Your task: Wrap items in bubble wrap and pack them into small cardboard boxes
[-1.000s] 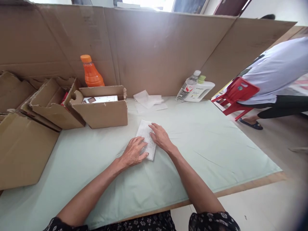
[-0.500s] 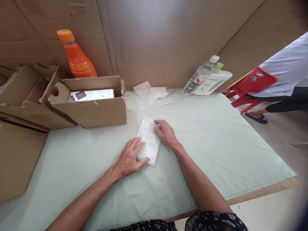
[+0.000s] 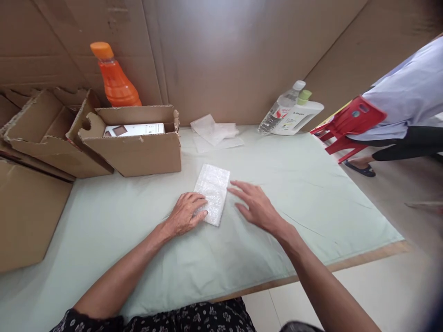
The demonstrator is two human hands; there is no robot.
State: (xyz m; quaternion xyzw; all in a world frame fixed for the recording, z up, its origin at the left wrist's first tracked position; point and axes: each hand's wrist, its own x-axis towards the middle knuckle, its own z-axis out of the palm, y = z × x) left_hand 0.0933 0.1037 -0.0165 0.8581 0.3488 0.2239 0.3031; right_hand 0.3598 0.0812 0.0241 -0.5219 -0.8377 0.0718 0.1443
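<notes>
The bubble-wrap packet (image 3: 215, 189) lies flat near the middle of the cloth-covered table (image 3: 294, 184). The left hand (image 3: 187, 213) rests on its left edge, fingers loosely bent, pressing rather than gripping. The right hand (image 3: 254, 205) is spread open and holds nothing, fingertips just beside the packet's right edge; whether they touch it is unclear. Behind the packet lie clear plastic sheets (image 3: 214, 133), right of a cardboard box (image 3: 145, 154).

My left hand (image 3: 187, 213) rests on the bubble wrap (image 3: 215, 184). My right hand (image 3: 254, 206) is just beside it, fingers apart. Further back, an orange bottle (image 3: 119, 85) stands behind a cardboard box (image 3: 138, 157).
</notes>
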